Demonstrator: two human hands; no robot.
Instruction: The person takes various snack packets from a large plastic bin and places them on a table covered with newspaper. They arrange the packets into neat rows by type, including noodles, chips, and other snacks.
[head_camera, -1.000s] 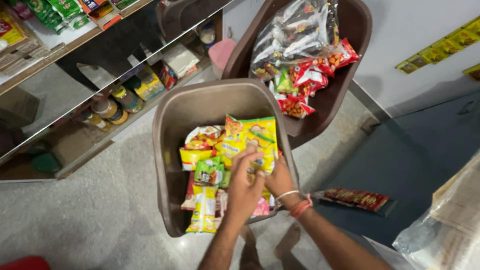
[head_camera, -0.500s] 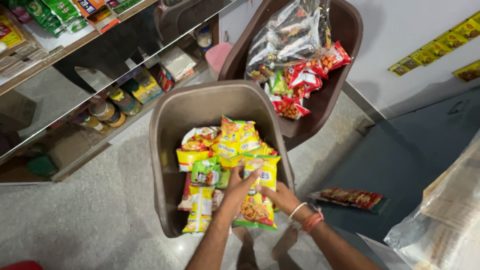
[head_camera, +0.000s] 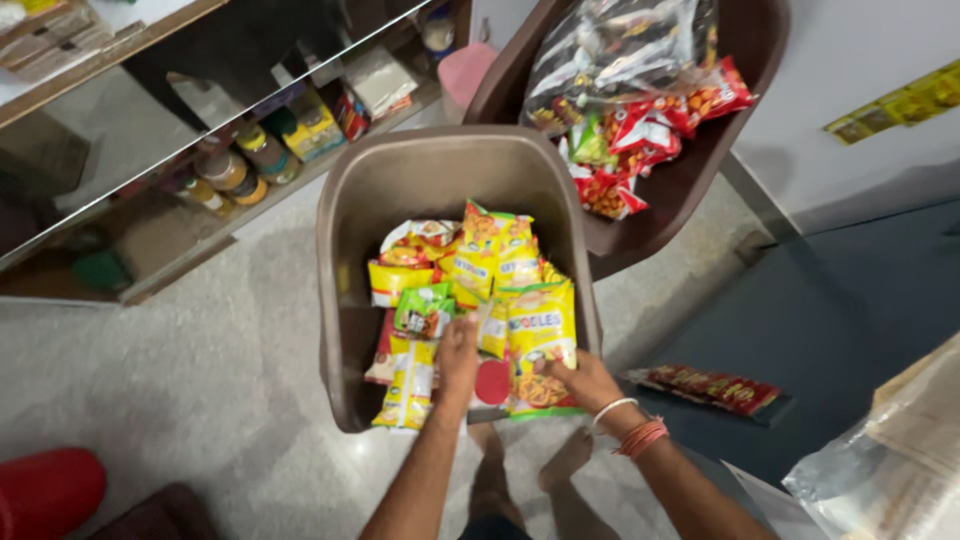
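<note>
A brown plastic chair (head_camera: 350, 210) stands below me with a heap of yellow, green and red snack and noodle packets (head_camera: 470, 260) on its seat. My right hand (head_camera: 585, 380) grips the lower edge of a tall yellow noodle packet (head_camera: 540, 335) at the seat's front right. My left hand (head_camera: 458, 355) rests among the packets in the middle, fingers closed around a small yellow packet (head_camera: 490, 330) beside a green one (head_camera: 425, 310). Bangles and red threads circle my right wrist. My bare feet show under the chair's front edge.
A second brown chair (head_camera: 720, 150) behind holds red packets and a clear bag of snacks. A glass-fronted shelf (head_camera: 230, 160) with jars and boxes runs along the left. A red packet strip (head_camera: 715, 388) lies on a dark blue surface at right. A red object (head_camera: 45, 490) sits bottom left.
My right hand has shifted right and lifted the tall yellow noodle packet upright at the seat's front. My left hand stays among the packets. The view has tilted slightly.
</note>
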